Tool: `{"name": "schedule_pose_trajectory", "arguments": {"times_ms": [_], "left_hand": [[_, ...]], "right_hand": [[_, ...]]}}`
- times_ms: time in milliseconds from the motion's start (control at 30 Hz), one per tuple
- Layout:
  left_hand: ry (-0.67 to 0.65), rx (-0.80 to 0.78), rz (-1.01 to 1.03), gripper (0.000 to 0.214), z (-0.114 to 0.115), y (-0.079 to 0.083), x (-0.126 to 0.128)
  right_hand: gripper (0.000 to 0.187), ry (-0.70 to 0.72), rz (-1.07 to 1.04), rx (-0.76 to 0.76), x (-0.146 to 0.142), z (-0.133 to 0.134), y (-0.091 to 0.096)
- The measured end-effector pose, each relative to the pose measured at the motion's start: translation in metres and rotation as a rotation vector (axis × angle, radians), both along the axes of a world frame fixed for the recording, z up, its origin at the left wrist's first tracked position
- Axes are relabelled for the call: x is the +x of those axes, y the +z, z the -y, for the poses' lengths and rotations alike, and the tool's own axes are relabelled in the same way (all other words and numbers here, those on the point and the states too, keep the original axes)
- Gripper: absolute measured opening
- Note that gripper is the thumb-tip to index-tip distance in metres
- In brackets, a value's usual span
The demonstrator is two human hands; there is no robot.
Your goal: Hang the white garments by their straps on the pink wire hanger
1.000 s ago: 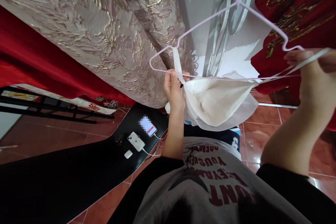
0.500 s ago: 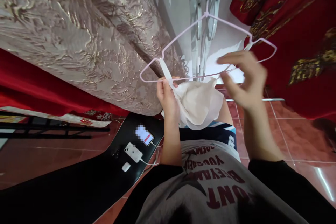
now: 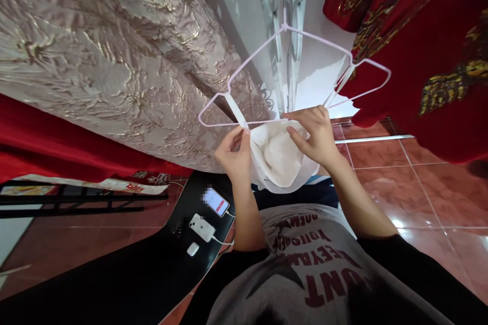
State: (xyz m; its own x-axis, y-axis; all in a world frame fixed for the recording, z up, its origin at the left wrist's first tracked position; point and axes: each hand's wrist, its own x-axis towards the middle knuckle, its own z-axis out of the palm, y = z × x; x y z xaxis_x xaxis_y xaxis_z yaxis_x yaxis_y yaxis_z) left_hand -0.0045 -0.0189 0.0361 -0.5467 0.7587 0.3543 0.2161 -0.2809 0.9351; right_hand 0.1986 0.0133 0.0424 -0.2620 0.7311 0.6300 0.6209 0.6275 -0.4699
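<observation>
A thin white garment (image 3: pixel 280 160) with two narrow straps hangs from a pale pink wire hanger (image 3: pixel 293 35) in front of me. Each strap is looped over one shoulder of the hanger. My left hand (image 3: pixel 233 155) pinches the garment's top edge at the foot of the left strap. My right hand (image 3: pixel 314 134) grips the top edge of the cloth just below the hanger's bottom bar. The cloth bunches between both hands.
A gold-patterned beige curtain (image 3: pixel 114 61) hangs at left, red embroidered cloth (image 3: pixel 430 51) at right. A black bench (image 3: pixel 125 269) at lower left carries two phones (image 3: pixel 202 227) on charging cables and a small white case (image 3: pixel 192 249). Red floor tiles (image 3: pixel 400 183) lie below.
My right hand let go of the right strap, now looped over the hanger's right shoulder, and came down onto the garment's top edge. The left hand kept its pinch.
</observation>
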Motion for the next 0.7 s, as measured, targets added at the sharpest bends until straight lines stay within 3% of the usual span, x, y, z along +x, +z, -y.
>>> {"name": "schedule_pose_trajectory", "arguments": {"times_ms": [133, 267, 400, 500, 567, 700], "left_hand": [[0.058, 0.039, 0.024, 0.014, -0.006, -0.006, 0.005], [-0.096, 0.002, -0.070, 0.012, -0.005, -0.003, -0.003], [-0.388, -0.168, -0.132, 0.012, 0.009, 0.023, -0.019], [-0.511, -0.233, -0.117, 0.020, 0.018, 0.050, -0.031], [-0.562, -0.209, -0.027, 0.027, 0.019, 0.067, -0.037], [-0.613, 0.018, 0.229, 0.044, 0.008, 0.091, -0.047]], "right_hand": [[0.028, 0.007, -0.003, -0.021, 0.002, 0.000, 0.001], [0.027, 0.012, -0.017, -0.014, 0.002, 0.000, 0.001], [0.026, 0.012, -0.022, -0.025, 0.003, -0.002, 0.001], [0.025, 0.025, -0.042, -0.026, 0.004, -0.003, 0.001], [0.024, 0.033, -0.063, -0.019, 0.005, -0.002, 0.003], [0.026, 0.046, -0.065, -0.047, 0.003, 0.003, 0.006]]}}
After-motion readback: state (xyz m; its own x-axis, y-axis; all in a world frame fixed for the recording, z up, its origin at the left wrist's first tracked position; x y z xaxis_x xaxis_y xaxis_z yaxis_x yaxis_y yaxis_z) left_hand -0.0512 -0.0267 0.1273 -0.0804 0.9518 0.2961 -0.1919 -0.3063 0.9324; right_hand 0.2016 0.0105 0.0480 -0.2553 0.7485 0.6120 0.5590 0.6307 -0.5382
